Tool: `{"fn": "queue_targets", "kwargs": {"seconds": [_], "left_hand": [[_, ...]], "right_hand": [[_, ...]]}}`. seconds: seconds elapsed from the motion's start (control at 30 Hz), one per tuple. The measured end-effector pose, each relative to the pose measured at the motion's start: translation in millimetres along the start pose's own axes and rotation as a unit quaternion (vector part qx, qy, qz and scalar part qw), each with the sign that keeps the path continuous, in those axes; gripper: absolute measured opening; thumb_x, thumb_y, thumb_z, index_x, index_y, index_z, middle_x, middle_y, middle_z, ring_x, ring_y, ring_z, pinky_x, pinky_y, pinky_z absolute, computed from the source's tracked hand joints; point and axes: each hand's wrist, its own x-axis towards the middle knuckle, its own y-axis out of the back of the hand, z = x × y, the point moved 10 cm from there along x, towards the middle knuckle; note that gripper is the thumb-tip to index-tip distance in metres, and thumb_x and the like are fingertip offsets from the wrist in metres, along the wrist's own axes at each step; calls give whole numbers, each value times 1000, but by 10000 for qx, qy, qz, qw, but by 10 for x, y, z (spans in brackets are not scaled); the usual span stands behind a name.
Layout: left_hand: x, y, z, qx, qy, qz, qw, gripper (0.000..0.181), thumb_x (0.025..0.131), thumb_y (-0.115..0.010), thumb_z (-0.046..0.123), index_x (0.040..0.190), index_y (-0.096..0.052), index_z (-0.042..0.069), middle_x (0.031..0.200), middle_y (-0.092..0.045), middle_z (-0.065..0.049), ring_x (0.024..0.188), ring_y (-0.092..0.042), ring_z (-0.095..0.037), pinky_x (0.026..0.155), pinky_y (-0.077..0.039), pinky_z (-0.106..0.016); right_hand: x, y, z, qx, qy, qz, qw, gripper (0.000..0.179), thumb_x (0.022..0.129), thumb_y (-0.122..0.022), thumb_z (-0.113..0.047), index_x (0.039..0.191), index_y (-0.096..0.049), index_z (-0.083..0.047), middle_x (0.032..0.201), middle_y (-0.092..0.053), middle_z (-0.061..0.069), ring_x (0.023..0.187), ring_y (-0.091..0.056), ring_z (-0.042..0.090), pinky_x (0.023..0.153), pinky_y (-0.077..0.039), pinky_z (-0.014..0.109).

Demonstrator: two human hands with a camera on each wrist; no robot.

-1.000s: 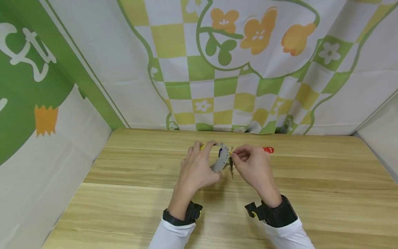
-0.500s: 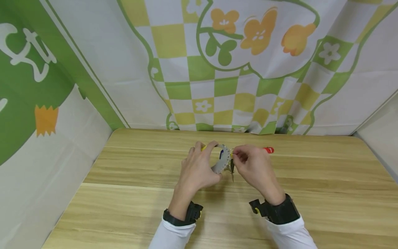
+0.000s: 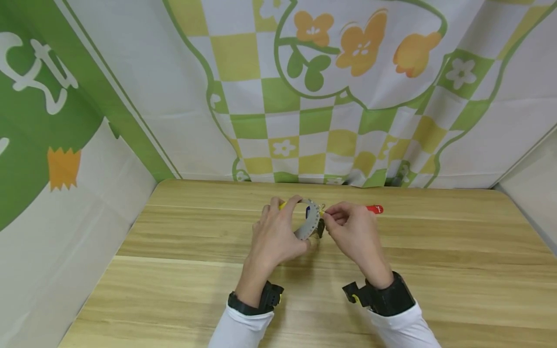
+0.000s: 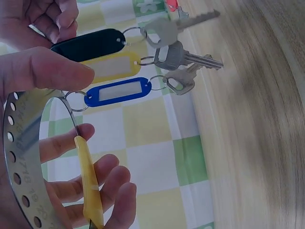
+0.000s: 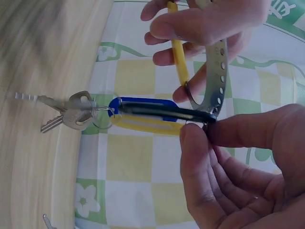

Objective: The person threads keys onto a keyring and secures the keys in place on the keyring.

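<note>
My left hand [image 3: 276,234] grips a large metal key ring [image 3: 310,227] with numbered holes along its flat band and a yellow handle [image 4: 88,181] on the other side. Blue [image 4: 116,92], yellow [image 4: 114,66] and black [image 4: 90,44] key tags extend from it, each carrying keys on a small ring. The blue tag's ring loops around the thin metal part. My right hand [image 5: 238,171] pinches with thumb and forefinger at the band-side end of the tags; which tag it holds I cannot tell. The keys [image 5: 78,109] dangle free over the table.
A red item [image 3: 375,209] lies on the wooden table [image 3: 435,280], just beyond my right hand. A checked, flower-printed curtain [image 3: 313,125] hangs along the table's back edge, and a green and white cloth [image 3: 78,145] covers the left side.
The right hand shifted slightly right and back left toward the ring. The dangling black tag and keys swung leftward, closer to the left thumb. The left hand stays nearly in place.
</note>
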Motion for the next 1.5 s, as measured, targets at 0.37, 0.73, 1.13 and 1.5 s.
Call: {"fn": "queue_targets", "kwargs": {"seconds": [0.37, 0.73, 1.13, 1.5], "left_hand": [[1, -25, 9, 47, -47, -101, 9999, 90, 61, -85, 27, 146, -53, 26, 129, -53, -17, 103, -56, -32, 67, -49, -50], [-2, -24, -10, -4, -1, -74, 10000, 90, 62, -85, 25, 146, -52, 26, 131, -52, -18, 103, -55, -32, 70, -49, -52], [3, -19, -19, -26, 50, -52, 10000, 89, 62, -85, 26, 146, -53, 25, 131, -52, -18, 101, -54, -32, 68, -49, -51], [-8, -37, 1, -6, -80, -197, 9998, 92, 61, -84, 22, 147, -53, 23, 129, -53, -18, 98, -54, -31, 64, -46, -43]], "right_hand": [[-6, 10, -174, -369, 1387, 173, 9895, 8, 85, -71, 4, 85, -76, -2, 73, -69, 4, 63, -63, 12, 58, -52, 32], [4, -24, -54, -228, 610, -76, 9978, 5, 88, -72, -4, 91, -76, -3, 76, -70, 4, 66, -65, 14, 62, -55, 34], [3, -22, -67, -233, 480, 105, 9985, 5, 87, -71, -2, 86, -76, -2, 72, -70, 5, 62, -65, 14, 58, -53, 32], [-13, -33, -176, -491, 1395, -115, 9889, 8, 86, -70, 3, 88, -76, -2, 75, -70, 4, 65, -64, 11, 59, -53, 32]]}}
